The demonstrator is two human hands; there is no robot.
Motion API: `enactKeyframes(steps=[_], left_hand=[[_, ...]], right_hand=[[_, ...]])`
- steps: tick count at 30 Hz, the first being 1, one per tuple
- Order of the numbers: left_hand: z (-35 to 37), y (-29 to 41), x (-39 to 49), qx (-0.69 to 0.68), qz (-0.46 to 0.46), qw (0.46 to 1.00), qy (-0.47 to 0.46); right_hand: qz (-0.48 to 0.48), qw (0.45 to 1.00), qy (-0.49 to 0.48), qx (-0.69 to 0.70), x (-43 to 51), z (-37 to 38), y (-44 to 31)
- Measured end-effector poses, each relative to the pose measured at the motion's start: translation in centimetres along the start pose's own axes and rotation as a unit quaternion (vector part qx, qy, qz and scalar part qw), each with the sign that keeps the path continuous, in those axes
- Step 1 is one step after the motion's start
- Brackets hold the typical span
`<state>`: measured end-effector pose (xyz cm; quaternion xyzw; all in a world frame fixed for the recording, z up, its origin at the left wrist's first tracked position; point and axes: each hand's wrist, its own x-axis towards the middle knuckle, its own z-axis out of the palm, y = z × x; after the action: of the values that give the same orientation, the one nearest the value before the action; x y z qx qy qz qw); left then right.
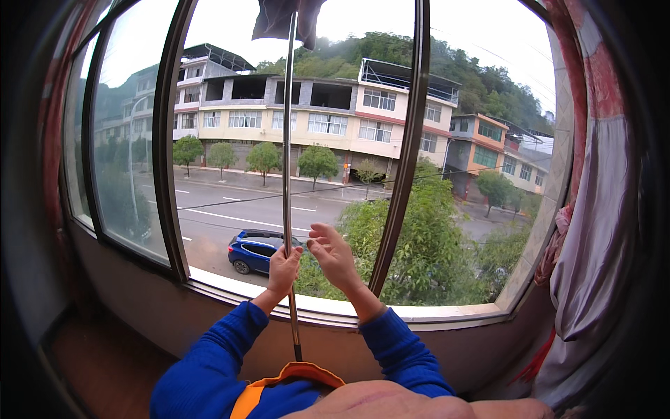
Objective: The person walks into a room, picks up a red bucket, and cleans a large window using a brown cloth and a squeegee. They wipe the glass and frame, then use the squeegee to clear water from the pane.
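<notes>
A long shiny metal pole [287, 131] stands nearly upright before me, with a black end piece at its bottom near my body. Dark cloth [282, 21] hangs at the pole's top and is partly cut off by the picture's upper edge. My left hand [283, 271] grips the pole just above the level of the window sill [445, 313]. To the right of the pole, my right hand [332, 255] is raised off it, fingers apart and slightly curled, with nothing in it.
Brown window frame posts [405, 157] rise to the right and left [168, 146] of the pole. A grey and red curtain [591, 220] hangs at the right. Beyond the window are a road [209, 220], a blue car [254, 252], leafy trees [434, 246] and buildings [324, 107].
</notes>
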<state>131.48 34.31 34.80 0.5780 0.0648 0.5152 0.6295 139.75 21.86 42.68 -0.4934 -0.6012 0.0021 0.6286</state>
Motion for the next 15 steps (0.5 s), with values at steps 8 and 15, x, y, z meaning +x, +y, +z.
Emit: enactKeyframes(steps=[8,15], left_hand=[[-9.0,-4.3,-9.3,0.050,-0.047,0.997,0.033],[-14.1,-6.2,-15.7,0.144,-0.019,0.988,0.054]], right_hand=[[0.128,0.966,-0.083,0.208,2.2,11.5,2.3],[0.189,0.919,-0.056,0.342,-2.0,17.9,2.4]])
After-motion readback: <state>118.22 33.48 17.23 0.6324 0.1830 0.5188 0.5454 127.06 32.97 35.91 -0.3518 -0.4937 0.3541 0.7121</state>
